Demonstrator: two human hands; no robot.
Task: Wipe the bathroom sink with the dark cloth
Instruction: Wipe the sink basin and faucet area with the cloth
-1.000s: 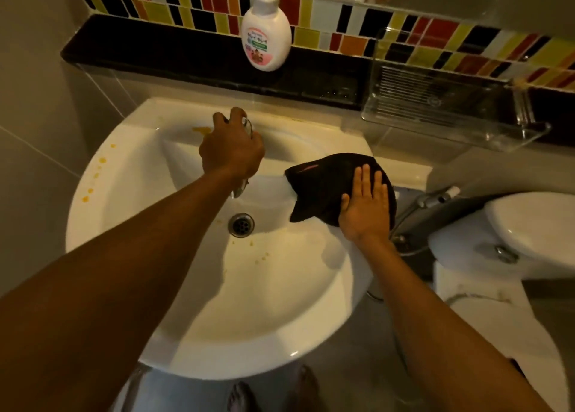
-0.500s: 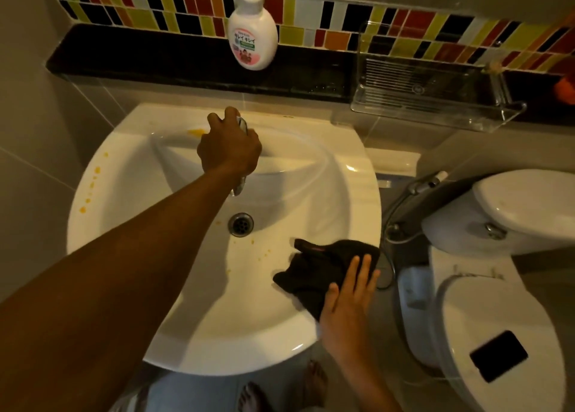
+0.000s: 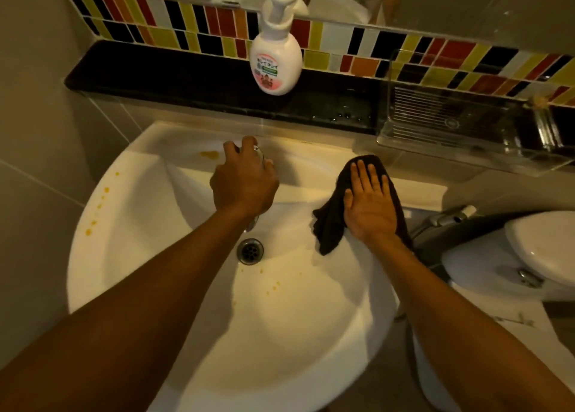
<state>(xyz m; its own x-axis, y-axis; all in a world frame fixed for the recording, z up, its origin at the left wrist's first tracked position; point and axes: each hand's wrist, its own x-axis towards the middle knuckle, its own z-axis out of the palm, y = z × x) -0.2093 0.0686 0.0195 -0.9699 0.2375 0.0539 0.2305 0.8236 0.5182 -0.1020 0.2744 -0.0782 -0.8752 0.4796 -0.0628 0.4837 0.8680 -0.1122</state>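
The left hand (image 3: pixel 244 183) gripped a mostly hidden chrome tap (image 3: pixel 260 154); the right hand (image 3: pixel 370 203), fingers straight, pressed the crumpled dark cloth (image 3: pixel 329 225) onto the white ceramic sink (image 3: pixel 124 256).

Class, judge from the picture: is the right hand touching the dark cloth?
Touching. The head view shows the right hand lying flat, fingers straight, on the cloth on the sink.

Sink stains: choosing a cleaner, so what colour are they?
Orange-yellow stains on the white sink, some near the drain; head view.
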